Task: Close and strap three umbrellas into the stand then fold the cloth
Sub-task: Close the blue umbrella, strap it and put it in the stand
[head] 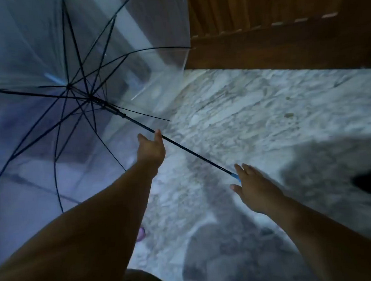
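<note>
An open transparent umbrella (49, 61) with dark ribs fills the left of the head view, its canopy facing away from me. Its thin black shaft (191, 150) runs down to the right and ends in a blue handle (235, 176). My left hand (151, 148) is open with fingers spread, its fingertips touching the shaft from below near the middle. My right hand (254, 188) is open too, palm down, right beside the blue handle, which partly disappears behind its fingers. Neither hand is closed around the umbrella. The stand, the other umbrellas and the cloth are out of sight.
A marbled grey-white floor (264, 115) lies beneath. A brown wooden door or panel (281, 30) stands at the top right. A dark object (369, 181) sits at the right edge, and a small pink item (141, 233) lies on the floor by my left forearm.
</note>
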